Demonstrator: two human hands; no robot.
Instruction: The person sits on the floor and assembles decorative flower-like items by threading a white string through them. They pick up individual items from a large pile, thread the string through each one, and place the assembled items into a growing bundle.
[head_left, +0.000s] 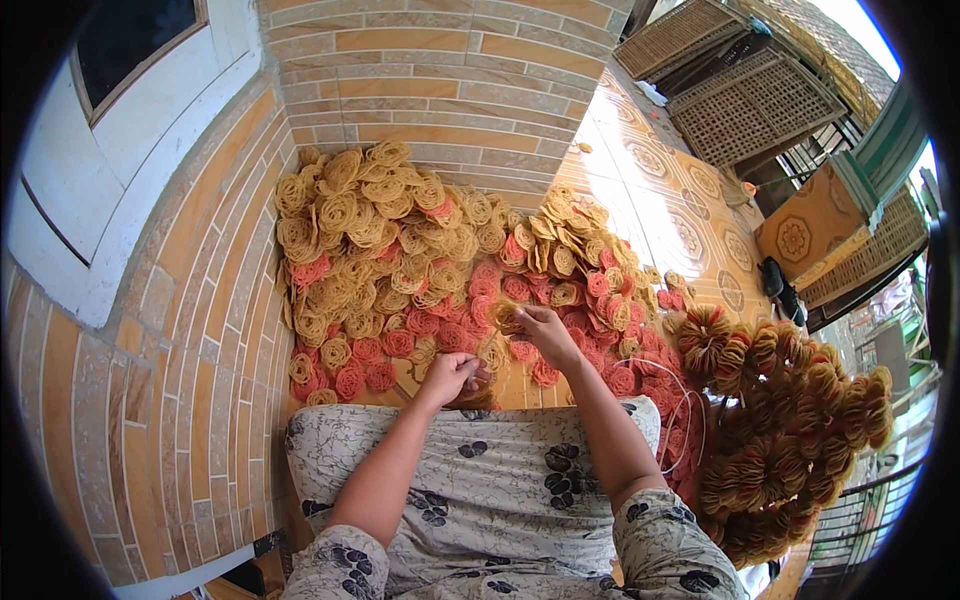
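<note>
My right hand (545, 335) pinches a tan lacy coiled disc (505, 316) by its edge, above the pile in front of my lap. The disc looks like a dried noodle-like cracker. To its left and closer to me, my left hand (450, 380) is closed, fingertips together. What it grips is hidden, though something tan and blurred shows below the fingers. Around both hands lie many similar discs: a high heap of tan ones (350, 215) against the wall and salmon-red ones (425, 322) spread nearer to me.
At my right stand thick bunches of strung discs (770, 440). A white cord (690, 395) loops over red discs beside my right arm. A brick-tiled wall (430, 70) rises ahead, and a white door (120, 160) is at the left. Woven racks (755, 110) lean at the far right.
</note>
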